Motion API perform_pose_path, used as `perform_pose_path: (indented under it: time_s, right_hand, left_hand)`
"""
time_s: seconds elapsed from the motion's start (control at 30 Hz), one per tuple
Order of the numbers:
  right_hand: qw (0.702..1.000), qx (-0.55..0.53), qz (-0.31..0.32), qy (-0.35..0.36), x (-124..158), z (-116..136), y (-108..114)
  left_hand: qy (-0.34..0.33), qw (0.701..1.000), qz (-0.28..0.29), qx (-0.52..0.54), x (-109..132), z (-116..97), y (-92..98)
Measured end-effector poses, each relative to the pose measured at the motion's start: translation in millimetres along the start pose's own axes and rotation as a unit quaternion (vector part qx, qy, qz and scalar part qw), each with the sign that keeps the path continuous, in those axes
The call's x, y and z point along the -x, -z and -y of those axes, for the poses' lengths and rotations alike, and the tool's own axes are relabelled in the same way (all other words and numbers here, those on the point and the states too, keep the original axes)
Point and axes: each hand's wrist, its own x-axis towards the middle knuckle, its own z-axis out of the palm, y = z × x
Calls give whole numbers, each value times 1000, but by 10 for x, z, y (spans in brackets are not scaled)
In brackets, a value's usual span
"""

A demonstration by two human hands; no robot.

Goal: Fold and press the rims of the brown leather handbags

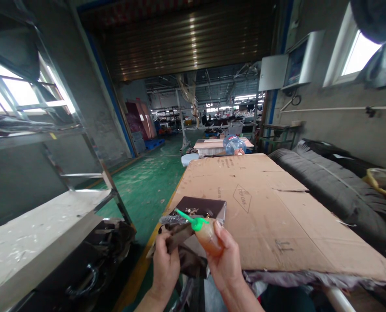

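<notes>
In my right hand (225, 258) is a squeeze bottle (210, 241) of amber liquid, tilted so its green nozzle points up and left. My left hand (166, 260) is closed on a brown piece of fabric or leather (181, 238) just left of the bottle. Behind the bottle a dark brown bag (203, 204) with metal fittings lies on the cardboard-covered table (264, 216). Crumpled clear plastic (172, 219) sits at the bag's left side. The lower part of the brown piece hangs over the table's near edge, partly hidden by my hands.
Large grey rolls of material (323, 186) lie along the right side. A white-topped bench (50, 221) stands at the left, with dark items below. Beyond the table's far end are a blue water jug (233, 144) and green floor (147, 173).
</notes>
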Motion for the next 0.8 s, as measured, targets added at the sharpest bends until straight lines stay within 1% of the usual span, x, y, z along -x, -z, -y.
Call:
perform_pose_path:
  time_s: [0.03, 0.07, 0.17, 0.2, 0.23, 0.3, 0.33, 0.43, 0.5, 0.57, 0.63, 0.7, 0.77, 0.8]
  right_hand:
    - [1000, -8, -7, -2, 6, 1, -8]
    - [1000, -17, -15, -3, 14, 5, -20]
    - [999, -37, -38, -2, 57, 18, -76]
    - [998, -39, -41, -3, 79, 17, -100]
    - [998, -40, -39, -5, 103, 12, -124]
    - [999, -39, -31, -12, 149, -5, -171]
    - [999, -39, -27, -15, 168, -12, -192]
    - [999, -45, -23, -20, 195, 21, -239]
    - [999, -45, -23, -21, 194, 109, -238]
    - [999, -40, -29, -13, 188, 240, -192]
    - [998, -33, -48, 3, 179, 387, -89]
    - [997, -22, -73, 4, 166, 522, 66]
    - [996, -18, -91, -17, 150, 631, 251]
    - [996, -20, -86, -33, 143, 676, 345]
  left_hand:
    - [-22, 1000, -7, 4, -42, 2, 11]
    - [-45, 999, 1, 3, -89, -5, 17]
    - [-105, 989, 90, -50, -229, -59, 8]
    - [-119, 983, 113, -81, -273, -83, 0]
    - [-131, 977, 122, -113, -314, -108, -7]
    - [-151, 968, 111, -165, -396, -157, -9]
    - [-163, 966, 103, -174, -439, -183, 0]
    - [-212, 962, 100, -143, -596, -287, 76]
    - [-226, 963, 94, -116, -744, -383, 170]
    - [-224, 966, 87, -96, -937, -495, 293]
    - [-215, 969, 89, -86, -1160, -610, 439]
    - [-201, 970, 103, -91, -1388, -718, 589]
    - [-195, 968, 118, -101, -1599, -817, 718]
    - [-200, 966, 130, -102, -1694, -865, 769]
